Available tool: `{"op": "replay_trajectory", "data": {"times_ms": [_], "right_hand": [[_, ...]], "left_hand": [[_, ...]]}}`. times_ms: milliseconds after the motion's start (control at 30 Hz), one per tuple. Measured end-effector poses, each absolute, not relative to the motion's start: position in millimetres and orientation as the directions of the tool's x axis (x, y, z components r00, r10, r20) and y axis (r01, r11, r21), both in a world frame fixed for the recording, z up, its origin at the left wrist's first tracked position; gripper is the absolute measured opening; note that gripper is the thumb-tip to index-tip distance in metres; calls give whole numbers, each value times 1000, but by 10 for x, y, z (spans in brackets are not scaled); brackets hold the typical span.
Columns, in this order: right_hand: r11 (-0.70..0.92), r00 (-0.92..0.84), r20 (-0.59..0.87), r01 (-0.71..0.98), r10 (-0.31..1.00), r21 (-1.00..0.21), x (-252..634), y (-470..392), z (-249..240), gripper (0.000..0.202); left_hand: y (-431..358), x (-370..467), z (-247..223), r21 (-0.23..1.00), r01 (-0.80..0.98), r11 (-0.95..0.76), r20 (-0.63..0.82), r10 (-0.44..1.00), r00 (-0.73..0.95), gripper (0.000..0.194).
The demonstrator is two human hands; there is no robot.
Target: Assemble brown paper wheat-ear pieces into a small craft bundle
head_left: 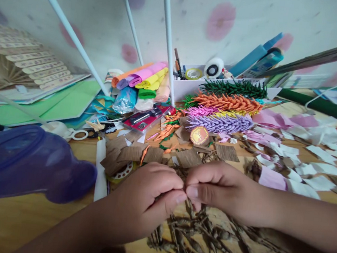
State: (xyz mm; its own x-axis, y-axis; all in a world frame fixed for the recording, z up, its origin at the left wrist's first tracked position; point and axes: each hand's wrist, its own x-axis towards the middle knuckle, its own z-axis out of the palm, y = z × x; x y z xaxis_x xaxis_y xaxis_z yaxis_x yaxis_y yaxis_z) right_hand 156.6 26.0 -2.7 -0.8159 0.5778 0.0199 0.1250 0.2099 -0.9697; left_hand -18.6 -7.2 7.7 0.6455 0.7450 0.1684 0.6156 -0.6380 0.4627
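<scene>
My left hand (151, 199) and my right hand (225, 190) meet at the fingertips above the wooden table. Both are closed in a pinch. Whatever lies between the fingertips is mostly hidden; a thin brown strand seems to show there. Below and around the hands lie several twisted brown paper pieces (201, 236) with thin stems. Just beyond the fingers are brown crepe paper squares (189, 158) and a round gold-and-red sticker (199, 135).
Braided paper stalks (222, 123) in purple, orange and green lie behind. White paper scraps (306, 168) cover the right side. A purple container (30, 163) stands at left, near white-handled scissors (79, 134). Rolled crepe paper (145, 77) and white poles (169, 41) are at the back.
</scene>
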Motion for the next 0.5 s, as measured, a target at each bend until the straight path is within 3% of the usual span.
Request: {"op": "replay_trajectory", "data": {"times_ms": [133, 233, 333, 500], "right_hand": [[-158, -782, -208, 142, 588, -977, 1530, 272, -59, 25], [-256, -771, -261, 132, 580, -958, 1518, 280, -69, 26], [-150, -767, -175, 104, 617, -983, 1525, 290, -66, 25], [241, -759, 78, 106, 646, -965, 1568, 311, -63, 22]], "left_hand": [[-94, -191, 43, 137, 655, -743, 324, 658, 680, 21], [-116, -194, 25, 14, 665, -747, 396, 615, 682, 17], [-122, -186, 19, 117, 697, -708, 375, 681, 629, 14], [-109, -167, 18, 356, 689, -631, 317, 775, 546, 13]]}}
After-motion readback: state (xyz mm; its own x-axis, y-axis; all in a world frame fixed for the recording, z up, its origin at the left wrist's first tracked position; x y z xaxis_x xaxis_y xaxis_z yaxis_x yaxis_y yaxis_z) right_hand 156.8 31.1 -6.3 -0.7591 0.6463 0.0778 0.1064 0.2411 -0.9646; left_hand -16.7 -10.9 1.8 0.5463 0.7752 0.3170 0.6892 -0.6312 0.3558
